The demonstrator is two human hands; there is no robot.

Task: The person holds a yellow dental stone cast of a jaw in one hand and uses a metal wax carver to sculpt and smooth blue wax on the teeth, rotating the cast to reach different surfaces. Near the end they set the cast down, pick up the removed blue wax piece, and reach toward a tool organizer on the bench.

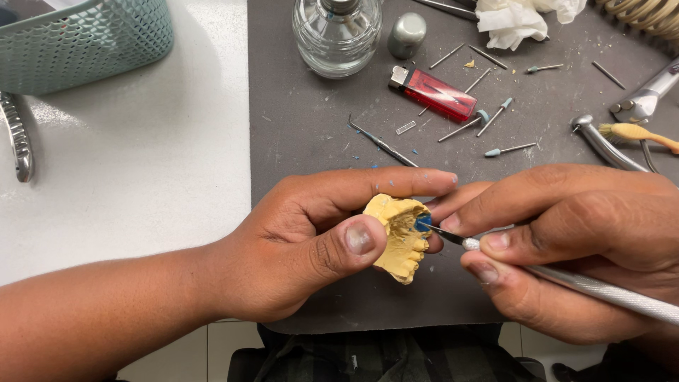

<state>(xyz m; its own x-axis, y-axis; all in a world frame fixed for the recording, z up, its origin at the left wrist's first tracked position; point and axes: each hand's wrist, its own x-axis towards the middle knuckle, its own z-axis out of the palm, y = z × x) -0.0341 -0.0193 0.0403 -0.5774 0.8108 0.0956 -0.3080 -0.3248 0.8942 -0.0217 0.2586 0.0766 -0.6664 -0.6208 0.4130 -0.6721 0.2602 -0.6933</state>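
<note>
My left hand grips a yellow plaster dental cast, thumb on its near side and forefinger along the top. A small patch of blue wax sits on the cast. My right hand pinches a thin metal carving tool like a pen, and its fine tip touches the blue wax. Both hands hover over the near edge of a dark grey mat.
On the mat lie a glass spirit bottle, a red lighter, a metal probe, several burs, crumpled tissue, a handpiece and a small brush. A teal basket and metal pliers sit on the white table left.
</note>
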